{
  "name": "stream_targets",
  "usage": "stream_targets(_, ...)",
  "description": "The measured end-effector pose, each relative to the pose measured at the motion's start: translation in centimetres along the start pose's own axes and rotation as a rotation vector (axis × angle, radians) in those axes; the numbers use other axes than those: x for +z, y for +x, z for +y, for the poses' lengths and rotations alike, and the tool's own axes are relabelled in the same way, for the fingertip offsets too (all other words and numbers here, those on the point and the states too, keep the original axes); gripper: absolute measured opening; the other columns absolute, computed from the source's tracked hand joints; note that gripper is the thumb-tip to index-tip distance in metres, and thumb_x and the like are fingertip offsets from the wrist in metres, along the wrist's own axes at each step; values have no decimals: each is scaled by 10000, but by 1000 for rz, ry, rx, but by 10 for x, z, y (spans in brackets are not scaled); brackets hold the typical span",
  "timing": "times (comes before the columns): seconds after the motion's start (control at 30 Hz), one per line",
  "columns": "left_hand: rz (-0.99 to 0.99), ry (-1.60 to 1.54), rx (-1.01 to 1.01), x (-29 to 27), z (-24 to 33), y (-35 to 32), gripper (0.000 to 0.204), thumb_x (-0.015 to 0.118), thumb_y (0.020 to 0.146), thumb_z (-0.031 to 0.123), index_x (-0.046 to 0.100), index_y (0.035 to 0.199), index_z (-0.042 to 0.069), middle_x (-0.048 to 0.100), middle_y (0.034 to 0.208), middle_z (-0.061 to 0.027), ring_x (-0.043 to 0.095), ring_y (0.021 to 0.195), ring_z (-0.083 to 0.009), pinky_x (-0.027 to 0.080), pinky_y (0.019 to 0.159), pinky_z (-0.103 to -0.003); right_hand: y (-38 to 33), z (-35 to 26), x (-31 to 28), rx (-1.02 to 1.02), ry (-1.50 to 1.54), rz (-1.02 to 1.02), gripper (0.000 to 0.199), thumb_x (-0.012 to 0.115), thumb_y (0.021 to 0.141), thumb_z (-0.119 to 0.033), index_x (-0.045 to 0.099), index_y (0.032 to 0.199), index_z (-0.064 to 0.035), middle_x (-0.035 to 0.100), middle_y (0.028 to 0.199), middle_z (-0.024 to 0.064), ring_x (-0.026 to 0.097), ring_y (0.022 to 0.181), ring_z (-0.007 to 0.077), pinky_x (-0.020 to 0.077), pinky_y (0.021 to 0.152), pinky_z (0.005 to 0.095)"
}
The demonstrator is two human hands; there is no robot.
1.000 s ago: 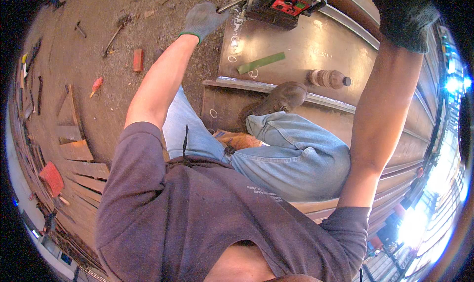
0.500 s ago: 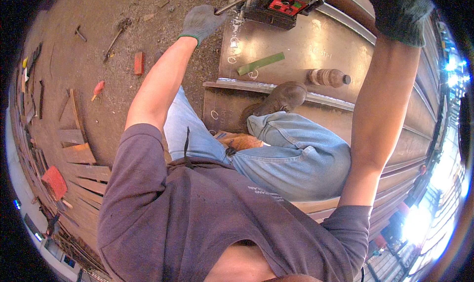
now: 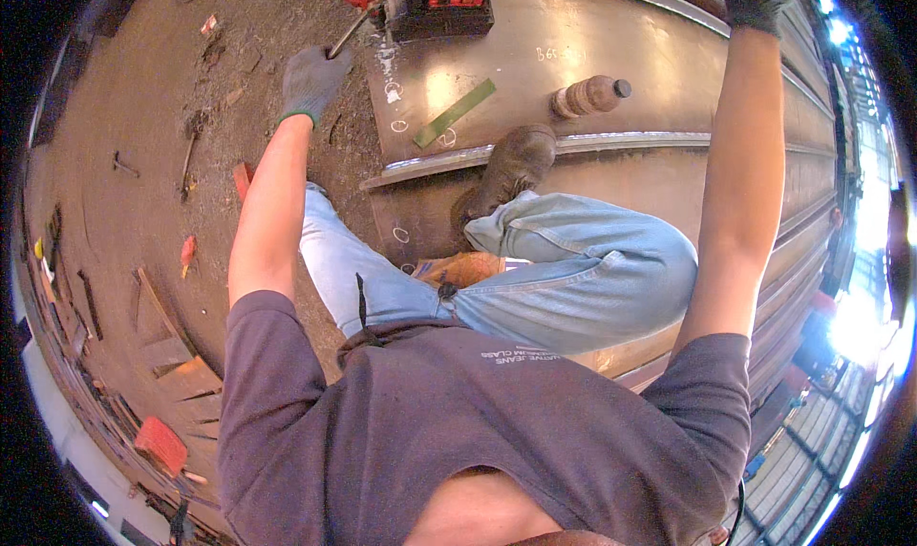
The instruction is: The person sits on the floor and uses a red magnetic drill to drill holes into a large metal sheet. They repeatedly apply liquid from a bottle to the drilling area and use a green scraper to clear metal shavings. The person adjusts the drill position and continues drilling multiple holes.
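Observation:
My left hand (image 3: 313, 83), in a grey knit glove, is closed round the end of a metal bar (image 3: 355, 32). That bar slants up to a red and black machine (image 3: 449, 16) with a red control panel, standing on a steel beam (image 3: 535, 44); the frame's top edge cuts the machine off. At the upper right, my right hand (image 3: 759, 1) is gloved too and stretched far forward over the steel. Its fingers lie in shadow at the picture's rim, so any grip is hidden. A green strip (image 3: 456, 113) and a brown plastic bottle (image 3: 592, 97) lie on the beam.
My boot (image 3: 516, 164) rests against the beam's raised flange (image 3: 611, 143). On the dirt floor to the left are a hammer (image 3: 188, 159), a red block (image 3: 243, 179), a red-handled tool (image 3: 188, 252) and several scrap plates (image 3: 191, 379). More beams run along the right.
The whole view has shifted, so the machine and beam sit farther left and higher. My left hand stays on the bar. My right hand appears closer to the top edge.

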State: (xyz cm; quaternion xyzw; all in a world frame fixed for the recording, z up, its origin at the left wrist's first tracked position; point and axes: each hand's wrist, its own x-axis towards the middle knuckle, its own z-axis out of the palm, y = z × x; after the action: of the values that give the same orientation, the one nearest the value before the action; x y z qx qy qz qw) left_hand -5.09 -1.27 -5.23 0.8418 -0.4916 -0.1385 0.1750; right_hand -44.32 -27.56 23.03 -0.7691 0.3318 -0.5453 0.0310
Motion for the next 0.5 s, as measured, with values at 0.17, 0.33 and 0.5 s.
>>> stream_targets(0.17,-58,93,26,-5,1,3,542,610,870,538,757,893,17,701,874,-286,690,888,-455,536,820,-520,-138,159,-54,510,-690,-219,576,557,954,-562,703,1123,-30,724,983,92,683,894,263,545,769,433)
stream_targets(0.33,36,49,-95,-17,-28,-9,606,610,862,572,750,875,-17,694,873,-301,693,899,-458,532,832,-518,-308,86,33,817,-1447,-1501,280,610,962,-305,764,1180,-220,738,1216,35,702,1113,184,576,801,372)
stream_targets(0.5,0,0,-20,-8,10,3,615,615,858,586,755,888,-12,701,869,-292,698,911,-451,531,844,-519,-445,111,39,997,-1028,-1281,414,597,937,-300,680,1276,-78,703,1243,145,676,1112,350,524,873,495)
